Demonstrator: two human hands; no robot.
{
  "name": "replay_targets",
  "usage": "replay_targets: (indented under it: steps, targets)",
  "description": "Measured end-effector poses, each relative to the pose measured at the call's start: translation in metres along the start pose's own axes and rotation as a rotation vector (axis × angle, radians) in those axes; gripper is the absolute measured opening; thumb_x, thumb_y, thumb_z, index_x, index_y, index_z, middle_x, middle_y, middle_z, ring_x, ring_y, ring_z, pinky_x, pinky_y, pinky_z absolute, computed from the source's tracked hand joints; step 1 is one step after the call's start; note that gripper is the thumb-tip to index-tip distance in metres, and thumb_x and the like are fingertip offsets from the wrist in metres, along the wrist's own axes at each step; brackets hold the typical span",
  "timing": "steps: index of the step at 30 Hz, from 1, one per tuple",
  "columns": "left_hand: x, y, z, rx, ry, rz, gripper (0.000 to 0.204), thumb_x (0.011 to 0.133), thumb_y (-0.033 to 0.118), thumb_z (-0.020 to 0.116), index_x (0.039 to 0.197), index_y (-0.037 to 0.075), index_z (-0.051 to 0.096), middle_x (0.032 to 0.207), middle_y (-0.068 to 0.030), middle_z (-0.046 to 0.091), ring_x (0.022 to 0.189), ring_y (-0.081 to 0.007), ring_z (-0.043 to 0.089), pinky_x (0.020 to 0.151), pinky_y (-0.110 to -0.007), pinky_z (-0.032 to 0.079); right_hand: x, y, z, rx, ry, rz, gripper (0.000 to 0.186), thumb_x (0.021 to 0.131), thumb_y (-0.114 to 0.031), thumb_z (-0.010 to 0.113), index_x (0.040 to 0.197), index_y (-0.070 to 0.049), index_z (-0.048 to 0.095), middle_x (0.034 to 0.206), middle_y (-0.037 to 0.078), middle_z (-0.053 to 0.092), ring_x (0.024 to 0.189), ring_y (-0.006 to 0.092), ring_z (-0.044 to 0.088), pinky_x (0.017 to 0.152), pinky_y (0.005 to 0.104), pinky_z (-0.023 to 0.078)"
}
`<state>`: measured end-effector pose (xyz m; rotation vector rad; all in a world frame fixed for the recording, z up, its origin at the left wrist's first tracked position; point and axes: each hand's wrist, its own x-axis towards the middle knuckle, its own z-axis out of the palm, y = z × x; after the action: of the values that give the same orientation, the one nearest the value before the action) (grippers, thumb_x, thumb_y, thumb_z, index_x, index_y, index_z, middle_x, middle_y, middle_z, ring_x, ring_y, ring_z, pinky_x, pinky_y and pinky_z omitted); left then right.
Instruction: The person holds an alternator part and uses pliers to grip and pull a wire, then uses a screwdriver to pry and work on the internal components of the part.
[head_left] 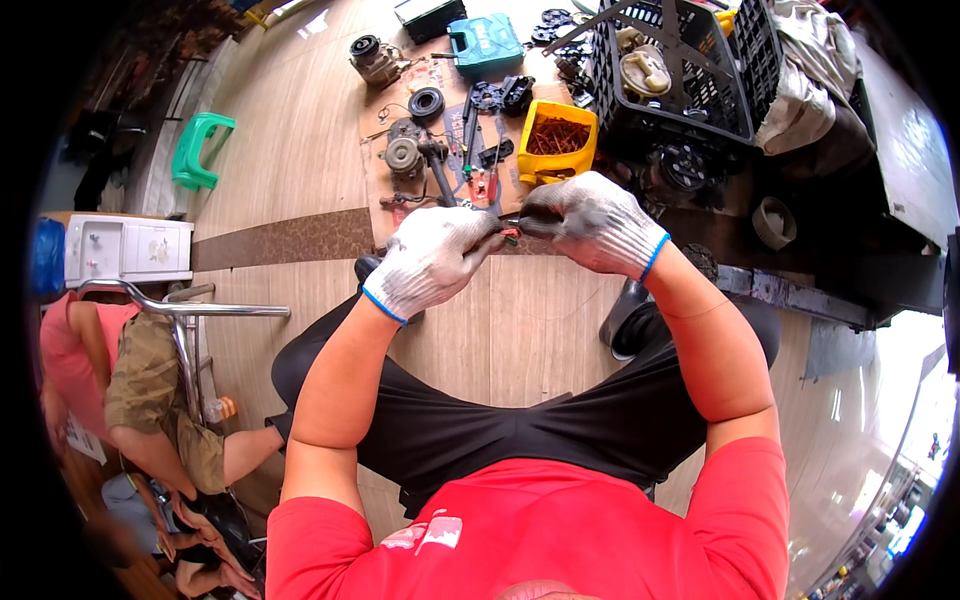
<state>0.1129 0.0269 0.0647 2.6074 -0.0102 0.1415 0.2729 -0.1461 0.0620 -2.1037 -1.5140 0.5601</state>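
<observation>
My left hand [436,256] and my right hand [598,222], both in white knit gloves with dark-stained fingers, meet just in front of a floor cardboard sheet [378,190]. The fingers of each are pinched on a small part with red wire-like strands [510,233]; its exact kind is too small to tell. Just beyond my right hand is a yellow container [527,152] full of rusty brown screws or nails. On the cardboard past my left hand lie a metal motor-like part [404,155] and a black ring-shaped pulley [426,103].
A teal tool case [486,45] and a cylindrical metal unit [374,60] stand farther back. Black plastic crates [735,120] with parts are at the far right. A green stool [186,150] stands left; near a metal rail [250,311] sits a person in camouflage shorts [150,375].
</observation>
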Motion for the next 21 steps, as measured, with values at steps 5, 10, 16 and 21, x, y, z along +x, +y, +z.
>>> replay_targets:
  steps: [5, 10, 16, 21]
  targets:
    - [0.001, 0.002, -0.01, -0.377, -0.058, -0.2, 0.015, 0.095, 0.012, 0.063, 0.103, 0.0, 0.07, 0.075, -0.0127, 0.065, 0.062, -0.0195, 0.063, 0.061, -0.033, 0.051, 0.005, 0.013, 0.009, 0.213, 0.118, -0.104, 0.025, 0.085, -0.016, 0.066, 0.108, -0.009, 0.072, 0.092, 0.018, 0.071, 0.085, 0.0388, 0.067, 0.075, 0.0427, 0.055]
    - [0.0, 0.005, -0.011, -0.502, 0.054, -0.353, 0.019, 0.097, 0.011, 0.06, 0.104, -0.004, 0.069, 0.078, -0.0115, 0.068, 0.066, -0.0135, 0.062, 0.063, -0.03, 0.051, 0.007, -0.002, 0.011, 0.186, 0.108, -0.058, 0.023, 0.088, -0.024, 0.067, 0.106, -0.01, 0.072, 0.091, 0.018, 0.07, 0.085, 0.0379, 0.067, 0.074, 0.0426, 0.055]
    - [0.002, -0.002, 0.009, -0.039, 0.178, -0.246, 0.019, 0.097, 0.018, 0.06, 0.097, 0.001, 0.069, 0.081, -0.018, 0.068, 0.072, -0.0315, 0.067, 0.066, -0.039, 0.053, 0.005, -0.017, 0.004, -0.02, 0.03, 0.07, 0.024, 0.089, -0.029, 0.072, 0.104, -0.011, 0.073, 0.094, 0.014, 0.072, 0.088, 0.0345, 0.069, 0.074, 0.0394, 0.056]
    - [0.004, 0.01, 0.011, 0.265, -0.046, -0.176, 0.018, 0.096, 0.023, 0.061, 0.091, 0.007, 0.067, 0.078, -0.0159, 0.066, 0.076, -0.036, 0.067, 0.068, -0.044, 0.052, 0.004, -0.01, 0.006, -0.068, 0.01, 0.026, 0.024, 0.09, -0.033, 0.068, 0.097, -0.011, 0.073, 0.085, 0.016, 0.07, 0.081, 0.0374, 0.067, 0.069, 0.0428, 0.054]
